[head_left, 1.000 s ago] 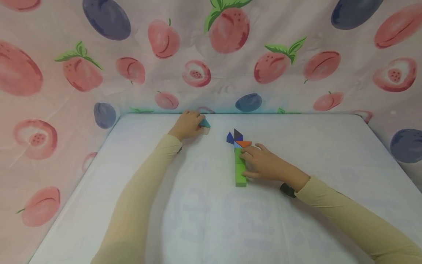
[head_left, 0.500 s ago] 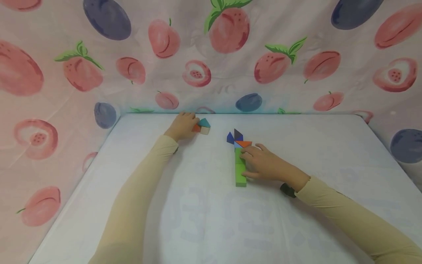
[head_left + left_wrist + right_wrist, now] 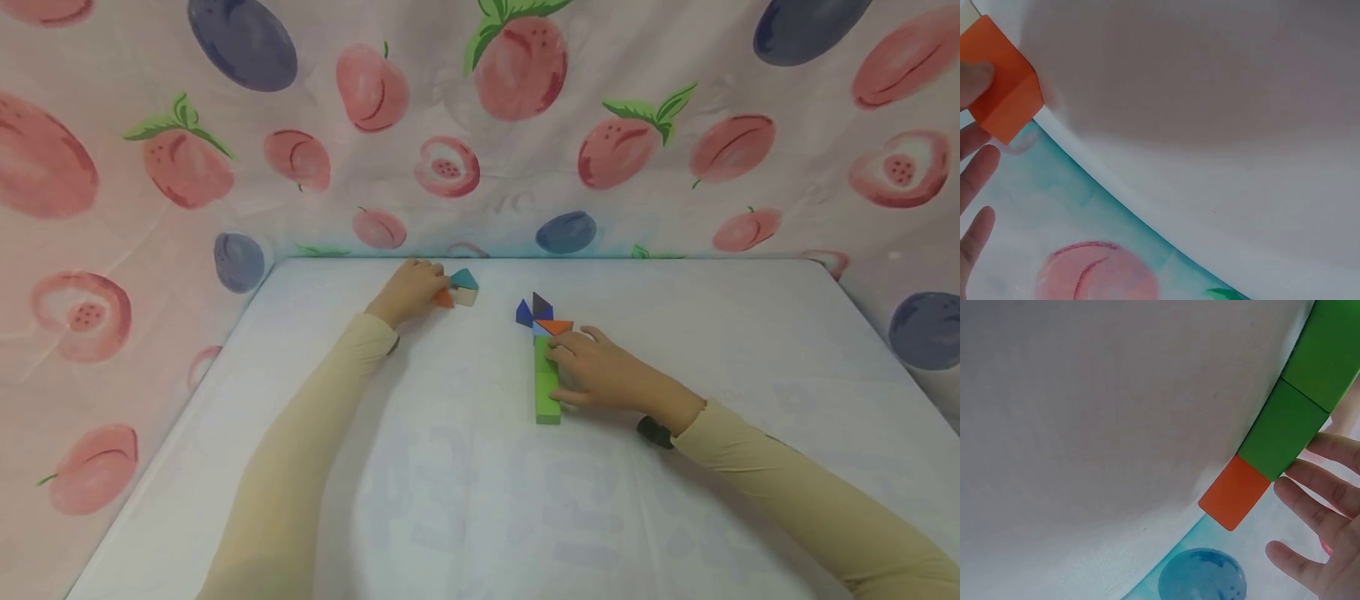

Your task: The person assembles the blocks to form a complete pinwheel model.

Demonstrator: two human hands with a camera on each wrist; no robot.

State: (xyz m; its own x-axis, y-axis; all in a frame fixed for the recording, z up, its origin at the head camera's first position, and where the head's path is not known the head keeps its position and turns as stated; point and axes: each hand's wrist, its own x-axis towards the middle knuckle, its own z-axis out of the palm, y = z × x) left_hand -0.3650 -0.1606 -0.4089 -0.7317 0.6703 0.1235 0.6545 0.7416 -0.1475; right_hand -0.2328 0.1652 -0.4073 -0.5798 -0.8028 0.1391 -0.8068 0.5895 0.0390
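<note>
The left hand (image 3: 407, 292) has edged leftward, baring more of the teal block (image 3: 464, 280), but still pinches the orange block (image 3: 1009, 74) beside the cream block (image 3: 467, 297), apparently unfinished with it; the right hand (image 3: 603, 371), fingers (image 3: 1311, 509) straight, stays against the green blocks (image 3: 544, 382) on the counter (image 3: 735, 333).

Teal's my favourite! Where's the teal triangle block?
In the head view, the teal triangle block sits near the table's far edge, right of the left hand, behind the beige block.
</note>
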